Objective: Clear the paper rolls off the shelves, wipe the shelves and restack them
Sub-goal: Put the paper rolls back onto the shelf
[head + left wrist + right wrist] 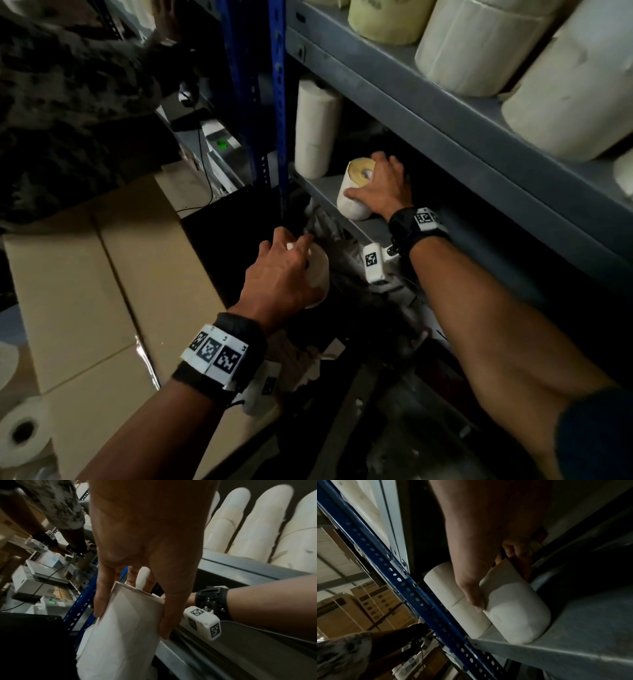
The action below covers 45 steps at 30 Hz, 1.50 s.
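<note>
Here, L to R: a 2nd person's patterned sleeve [68,85] fills the upper-left corner of the head view, above taped cardboard boxes [102,291]; one white roll [24,435] lies at bottom left by the boxes. A blue perforated upright [277,102] marks the rack's edge.

Centre: the left hand [281,274] grips a white paper roll [318,274] held in front of & below the lower shelf [325,192], clear of it. Left wrist cam shows thumb on one side, fingers [173,615] on the other, clamped round the roll's body.

On the lower shelf, next to the upright, a tall stack of rolls [315,130] stands upright. Just R of it a short roll with a yellowish end face [352,195] sits on the shelf, tilted, with the right hand [380,188] over it: thumb on the near side, fingers curled over the far edge of its top face, so clamped on it. Right wrist cam shows this roll touching the stack at its base.

Far R: the upper shelf [445,102] carries a row of large cream rolls [479,44] standing side by side.
</note>
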{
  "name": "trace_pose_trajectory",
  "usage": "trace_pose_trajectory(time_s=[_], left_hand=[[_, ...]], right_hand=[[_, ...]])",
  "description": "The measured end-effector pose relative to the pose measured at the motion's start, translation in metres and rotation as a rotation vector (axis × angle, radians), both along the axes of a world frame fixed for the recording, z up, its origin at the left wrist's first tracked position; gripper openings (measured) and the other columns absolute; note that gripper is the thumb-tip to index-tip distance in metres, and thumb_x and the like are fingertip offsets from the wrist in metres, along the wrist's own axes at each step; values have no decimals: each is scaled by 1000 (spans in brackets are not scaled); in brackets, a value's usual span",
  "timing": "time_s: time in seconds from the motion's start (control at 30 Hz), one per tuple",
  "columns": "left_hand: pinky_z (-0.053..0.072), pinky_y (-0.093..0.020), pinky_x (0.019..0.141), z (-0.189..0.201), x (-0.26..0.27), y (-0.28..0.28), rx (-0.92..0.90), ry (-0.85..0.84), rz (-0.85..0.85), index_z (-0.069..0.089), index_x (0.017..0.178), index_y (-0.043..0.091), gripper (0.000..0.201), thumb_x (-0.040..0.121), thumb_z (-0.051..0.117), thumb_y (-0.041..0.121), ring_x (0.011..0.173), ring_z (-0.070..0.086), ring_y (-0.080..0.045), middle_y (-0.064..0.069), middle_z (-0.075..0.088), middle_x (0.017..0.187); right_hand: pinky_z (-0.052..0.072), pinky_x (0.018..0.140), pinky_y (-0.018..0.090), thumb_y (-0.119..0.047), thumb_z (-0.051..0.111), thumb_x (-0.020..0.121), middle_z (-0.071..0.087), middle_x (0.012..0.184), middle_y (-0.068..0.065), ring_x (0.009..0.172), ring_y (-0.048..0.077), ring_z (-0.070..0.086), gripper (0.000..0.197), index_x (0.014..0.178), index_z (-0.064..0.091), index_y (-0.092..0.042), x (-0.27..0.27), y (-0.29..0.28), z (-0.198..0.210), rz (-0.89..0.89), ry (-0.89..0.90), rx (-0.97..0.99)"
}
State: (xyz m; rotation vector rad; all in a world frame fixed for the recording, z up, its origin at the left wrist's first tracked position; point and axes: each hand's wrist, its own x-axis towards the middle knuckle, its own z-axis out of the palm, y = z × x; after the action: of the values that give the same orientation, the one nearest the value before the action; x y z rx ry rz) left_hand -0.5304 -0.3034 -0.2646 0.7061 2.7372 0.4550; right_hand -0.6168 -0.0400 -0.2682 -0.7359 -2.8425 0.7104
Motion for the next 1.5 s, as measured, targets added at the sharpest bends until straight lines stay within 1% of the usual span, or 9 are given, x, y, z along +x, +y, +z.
trace_pose_trajectory(time_s=[0.37, 0.6, 0.73, 0.83, 0.9, 1.03, 1.17, 1.4, 1.5], left_hand=[[56, -52, 91, 14, -57, 29, 165, 78, 56, 34, 156, 31, 108, 68, 87, 62, 122, 51, -35, -6, 41, 135], [55, -50, 90, 56, -100, 81, 387, 221, 98, 29, 161, 23, 116, 67, 85, 63, 125, 51, -32, -7, 46, 139], [54, -51, 88, 58, -117, 115, 502, 237, 152, 22, 163, 21, 121, 67, 85, 59, 126, 49, -33, -8, 46, 143], [55, -51, 90, 41, -124, 137, 558, 245, 156, 18, 164, 16, 125, 68, 86, 60, 128, 49, -30, -5, 46, 147], [54, -48, 97, 28, -128, 146, 631, 261, 134, 19, 164, 13, 122, 72, 85, 59, 132, 49, -28, -6, 45, 151], [48, -46, 110, -7, -135, 141, 789, 190, 82, 31, 161, 12, 102, 82, 85, 48, 138, 52, -25, -8, 49, 154], [54, -44, 100, -40, -138, 130, 864, 103, 89, 52, 149, 17, 79, 84, 82, 50, 122, 64, -21, -4, 67, 135], [56, -38, 99, -54, -143, 133, 943, 40, 94, 58, 145, 20, 62, 92, 77, 45, 116, 68, -15, 1, 74, 123], [50, -11, 92, -56, -151, 134, 943, 49, 124, 62, 142, 17, 53, 95, 76, 37, 107, 66, -7, -2, 76, 118]], right_hand=[[33, 120, 40, -42, 99, 60, 40, 161, 14, 148, 33, 37, 136, 165, 15, -19, 15, 25, -39, 26, 81, -245], [50, 90, 23, -35, 77, 94, 69, 132, 1, 121, 22, 62, 55, 144, 56, -24, 36, 33, -48, 31, 25, -406], [41, 106, 26, -30, 90, 80, 60, 143, 13, 134, 28, 56, 77, 144, 54, -6, 32, 35, -43, 144, -6, -370], [44, 115, 36, -67, 89, 64, 61, 145, 1, 135, 17, 55, 100, 144, 56, -18, 28, 31, -48, 140, 31, -335], [46, 113, 38, -81, 79, 59, 64, 142, 0, 132, 15, 58, 106, 142, 59, -19, 26, 36, -58, 117, 43, -340], [44, 106, 32, -22, 72, 83, 60, 139, 14, 129, 28, 57, 66, 142, 47, -7, 26, 34, -45, 40, 19, -363], [49, 107, 40, -54, 69, 78, 57, 127, 0, 123, 23, 58, 81, 143, 45, -12, 21, 31, -43, 0, 114, -434], [57, 94, 43, -67, 70, 69, 70, 120, 7, 112, 27, 68, 83, 132, 52, -16, 12, 28, -51, -58, 197, -417], [54, 95, 45, -65, 72, 74, 69, 122, 15, 116, 36, 63, 80, 129, 51, -12, 3, 23, -49, -70, 213, -350]])
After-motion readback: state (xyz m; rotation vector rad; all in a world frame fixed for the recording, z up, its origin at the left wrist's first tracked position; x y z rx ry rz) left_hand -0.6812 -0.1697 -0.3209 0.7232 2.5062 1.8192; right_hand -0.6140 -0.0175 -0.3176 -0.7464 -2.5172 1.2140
